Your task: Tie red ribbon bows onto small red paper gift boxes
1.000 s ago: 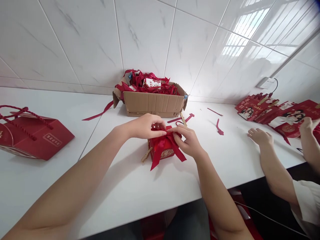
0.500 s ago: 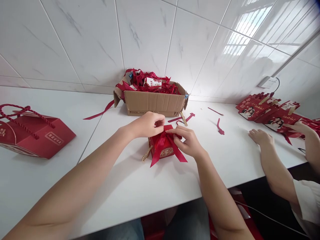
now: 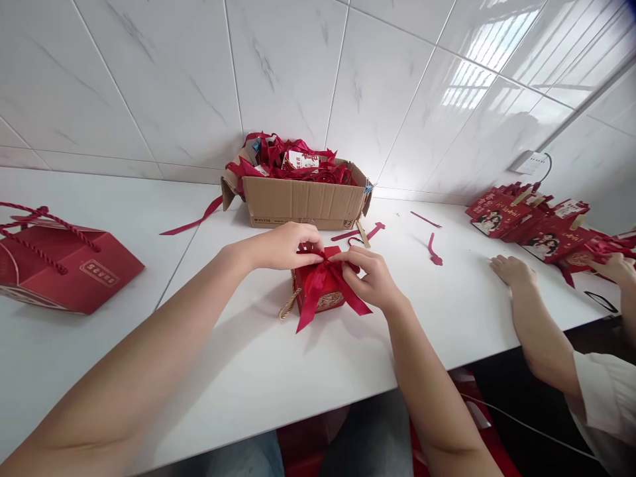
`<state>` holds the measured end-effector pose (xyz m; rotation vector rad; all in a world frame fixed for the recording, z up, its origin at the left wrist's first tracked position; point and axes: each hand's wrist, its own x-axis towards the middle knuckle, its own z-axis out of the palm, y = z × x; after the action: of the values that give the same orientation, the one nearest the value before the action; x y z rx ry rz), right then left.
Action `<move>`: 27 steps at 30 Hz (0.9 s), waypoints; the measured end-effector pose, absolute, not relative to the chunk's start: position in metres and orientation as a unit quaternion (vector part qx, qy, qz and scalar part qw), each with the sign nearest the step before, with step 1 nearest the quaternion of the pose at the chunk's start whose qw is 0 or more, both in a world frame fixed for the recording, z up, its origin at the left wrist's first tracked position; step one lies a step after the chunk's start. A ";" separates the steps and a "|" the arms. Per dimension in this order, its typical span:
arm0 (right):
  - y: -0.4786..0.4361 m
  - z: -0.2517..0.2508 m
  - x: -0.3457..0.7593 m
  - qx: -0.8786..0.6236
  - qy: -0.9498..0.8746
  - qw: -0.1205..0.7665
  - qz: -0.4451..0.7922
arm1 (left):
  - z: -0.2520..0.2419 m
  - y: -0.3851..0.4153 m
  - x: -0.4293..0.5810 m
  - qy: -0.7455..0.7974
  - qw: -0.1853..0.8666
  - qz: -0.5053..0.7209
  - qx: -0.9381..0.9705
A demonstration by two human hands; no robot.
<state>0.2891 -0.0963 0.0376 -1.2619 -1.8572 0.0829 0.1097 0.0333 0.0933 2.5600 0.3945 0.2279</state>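
Observation:
A small red gift box (image 3: 302, 283) with a gold pattern on its front stands on the white table before me. A red ribbon (image 3: 312, 299) is tied in a bow on its top, two tails hanging down the front. My left hand (image 3: 293, 246) pinches the bow's left loop between thumb and fingers. On the other side, my right hand (image 3: 370, 275) has its fingers closed on the right loop, close to the knot. A gold cord (image 3: 287, 306) dangles at the box's left side.
Behind the gift box is a cardboard box (image 3: 303, 199) full of red ribbons. A red gift bag (image 3: 99, 271) lies at left. Ribbon scraps (image 3: 434, 250) are scattered right of centre. A co-worker's hands (image 3: 517, 271) rest near several red boxes (image 3: 541, 242).
My left hand has lowered slightly and now pinches the left loop, which shows stretched out to the left. The co-worker's far hand has shifted among the red boxes.

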 end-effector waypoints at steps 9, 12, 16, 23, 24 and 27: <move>-0.098 0.040 0.291 -0.496 -0.759 0.419 0.054 | 0.094 0.034 0.110 0.148 0.255 0.099 0.950; -0.099 0.041 0.293 -0.488 -0.769 0.409 0.061 | 0.094 0.033 0.111 0.142 0.251 0.100 0.952; -0.100 0.041 0.294 -0.494 -0.768 0.402 0.070 | 0.094 0.032 0.111 0.140 0.248 0.109 0.952; -0.100 0.040 0.291 -0.513 -0.752 0.409 0.066 | 0.094 0.034 0.108 0.147 0.267 0.095 0.948; -0.100 0.041 0.291 -0.513 -0.752 0.410 0.066 | 0.094 0.034 0.108 0.146 0.272 0.092 0.947; -0.100 0.042 0.289 -0.510 -0.754 0.409 0.064 | 0.094 0.034 0.108 0.140 0.279 0.087 0.946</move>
<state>0.2894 -0.0999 0.0422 -1.2849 -1.8984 0.1602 0.1082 0.0340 0.0943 2.5389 0.3755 0.2339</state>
